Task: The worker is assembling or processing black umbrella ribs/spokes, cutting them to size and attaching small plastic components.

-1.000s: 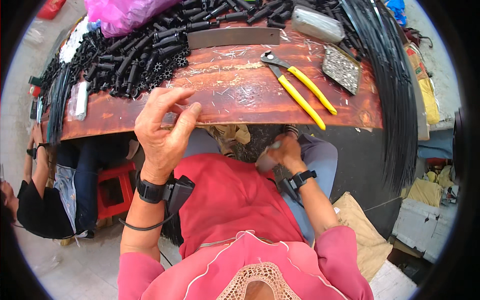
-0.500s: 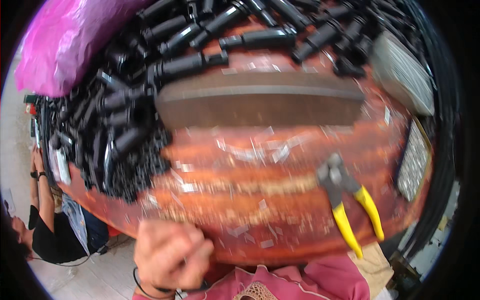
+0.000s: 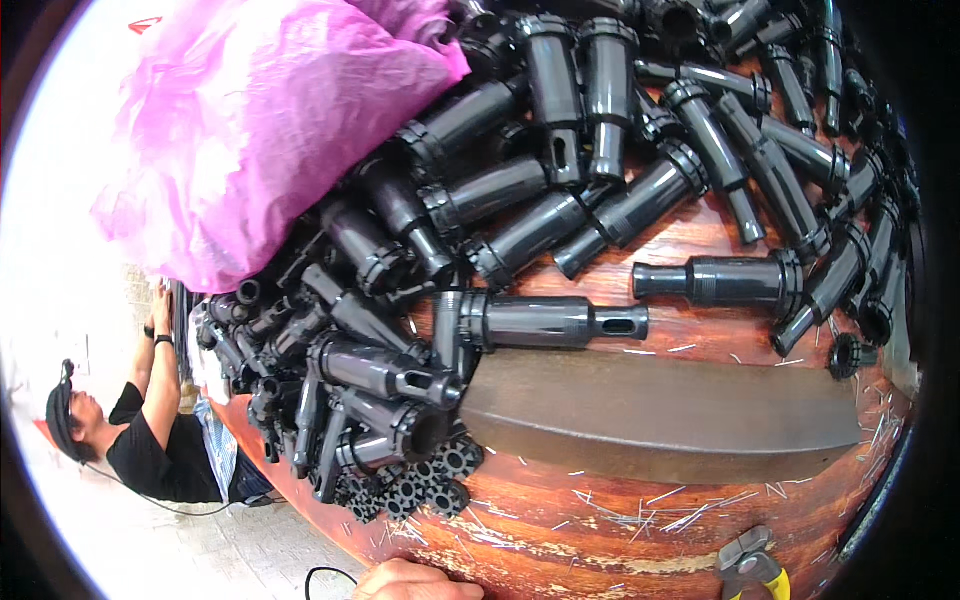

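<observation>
At the lower edge shows only the upper part of my left hand, its knuckles bent and fingers curled in. What it holds, if anything, is cut off by the picture's edge. A dark cord or band loops beside it. My right hand is out of the picture. Nearest to the left hand is a cluster of small black ring-shaped parts on the reddish wooden table. Off to the right lie cutting pliers with yellow handles, partly cropped. Between the parts and the right rim rests a long brown metal bar.
Black plastic tubes with flanged ends are heaped across the far and left table. A pink plastic bag covers the far left. Thin metal pins lie scattered near the bar. Another person in black works beyond the left edge.
The view has shifted, so the table's contents sit lower and more to the right. My left hand, earlier wholly visible and fist-like, is now mostly below the edge; the pliers are cropped.
</observation>
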Demonstrator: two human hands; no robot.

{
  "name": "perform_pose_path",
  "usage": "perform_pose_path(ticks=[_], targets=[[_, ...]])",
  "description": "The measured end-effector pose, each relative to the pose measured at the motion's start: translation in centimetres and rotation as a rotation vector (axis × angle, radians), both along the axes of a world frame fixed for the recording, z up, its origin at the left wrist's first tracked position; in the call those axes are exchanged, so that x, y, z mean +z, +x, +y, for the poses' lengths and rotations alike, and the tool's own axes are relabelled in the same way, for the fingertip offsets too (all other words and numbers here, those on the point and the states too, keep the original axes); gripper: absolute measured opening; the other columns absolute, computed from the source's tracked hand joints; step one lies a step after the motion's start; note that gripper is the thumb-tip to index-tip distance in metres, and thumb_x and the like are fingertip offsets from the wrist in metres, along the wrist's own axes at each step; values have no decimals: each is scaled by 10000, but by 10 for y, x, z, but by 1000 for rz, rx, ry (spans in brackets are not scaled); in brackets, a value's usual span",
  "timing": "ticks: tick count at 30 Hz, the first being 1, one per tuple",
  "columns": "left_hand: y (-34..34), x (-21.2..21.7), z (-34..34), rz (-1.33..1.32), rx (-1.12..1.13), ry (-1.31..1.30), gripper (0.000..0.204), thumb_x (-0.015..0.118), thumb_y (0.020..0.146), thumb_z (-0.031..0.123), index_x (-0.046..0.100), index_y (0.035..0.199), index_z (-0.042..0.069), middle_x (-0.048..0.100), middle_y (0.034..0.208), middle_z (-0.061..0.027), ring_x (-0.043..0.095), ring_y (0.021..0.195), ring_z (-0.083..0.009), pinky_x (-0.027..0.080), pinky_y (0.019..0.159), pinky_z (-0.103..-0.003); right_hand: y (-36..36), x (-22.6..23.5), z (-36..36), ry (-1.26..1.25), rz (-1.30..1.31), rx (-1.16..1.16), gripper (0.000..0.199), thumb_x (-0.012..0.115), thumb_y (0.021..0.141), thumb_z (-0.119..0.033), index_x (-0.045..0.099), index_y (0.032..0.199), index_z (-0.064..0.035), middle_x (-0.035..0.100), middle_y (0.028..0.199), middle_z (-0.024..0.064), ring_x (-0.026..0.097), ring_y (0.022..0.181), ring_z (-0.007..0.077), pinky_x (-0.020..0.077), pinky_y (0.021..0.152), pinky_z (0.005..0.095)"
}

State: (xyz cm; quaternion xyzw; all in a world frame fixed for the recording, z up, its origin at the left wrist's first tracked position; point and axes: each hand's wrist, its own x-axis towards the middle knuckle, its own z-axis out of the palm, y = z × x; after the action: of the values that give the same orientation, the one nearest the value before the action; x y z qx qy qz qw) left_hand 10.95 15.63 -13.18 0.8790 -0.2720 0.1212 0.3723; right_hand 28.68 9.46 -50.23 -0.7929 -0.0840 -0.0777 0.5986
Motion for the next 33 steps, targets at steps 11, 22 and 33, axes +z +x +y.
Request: perform_pose_path(ticks=[11,22,33], targets=[[-1,4,10,-24,-23,37,192,734,641,28,700,828,-1,665,847,-128,626,729,-250,462,582,-334,-18,13,35,109,-74,73,401,731,720,-247,673,1061,-46,679,1039,196,649,994,370,505,888,440],[-2,5,19,-9,-108,79,128,722,642,37,692,763,8,665,882,-121,636,751,-260,459,607,-344,-54,6,48,181,-65,80,397,726,720,-226,667,1064,-38,673,1050,201,641,1007,373,503,886,446],[-6,11,1,87,20,-31,179,734,669,2,683,841,-10,667,840,-134,627,721,-268,473,610,-335,-92,18,8,173,-78,82,393,721,721,-205,661,1068,-30,666,1062,207,633,1021,377,502,885,452]])
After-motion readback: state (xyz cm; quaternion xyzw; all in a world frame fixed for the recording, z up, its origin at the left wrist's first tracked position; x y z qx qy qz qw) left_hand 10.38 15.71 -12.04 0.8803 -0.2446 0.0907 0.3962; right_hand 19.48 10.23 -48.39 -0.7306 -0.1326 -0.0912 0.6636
